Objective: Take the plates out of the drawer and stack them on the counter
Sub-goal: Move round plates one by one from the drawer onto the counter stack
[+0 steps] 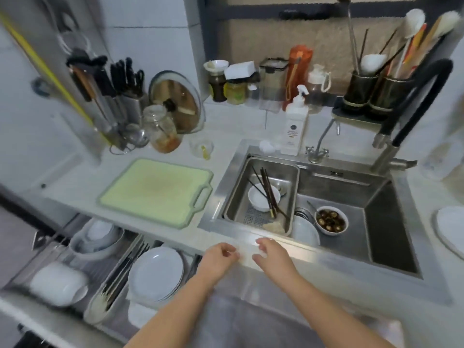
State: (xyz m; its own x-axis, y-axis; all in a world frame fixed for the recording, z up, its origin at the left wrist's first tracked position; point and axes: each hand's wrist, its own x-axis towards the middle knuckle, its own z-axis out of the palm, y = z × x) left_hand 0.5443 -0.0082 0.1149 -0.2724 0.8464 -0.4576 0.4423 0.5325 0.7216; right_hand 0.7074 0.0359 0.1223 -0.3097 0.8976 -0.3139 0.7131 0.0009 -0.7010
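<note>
Still empty, your left hand (219,258) and right hand (272,254) hung loosely curled above the counter (82,189); best to grip the whole plates (157,272) stack under its rim.

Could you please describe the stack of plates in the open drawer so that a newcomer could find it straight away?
Start at the pale green cutting board on the counter and look below its front edge into the open drawer. The stack of plates lies at the drawer's right end, beside a holder of chopsticks. Unlike the deep white bowls further left, they are flat and wide.
</note>
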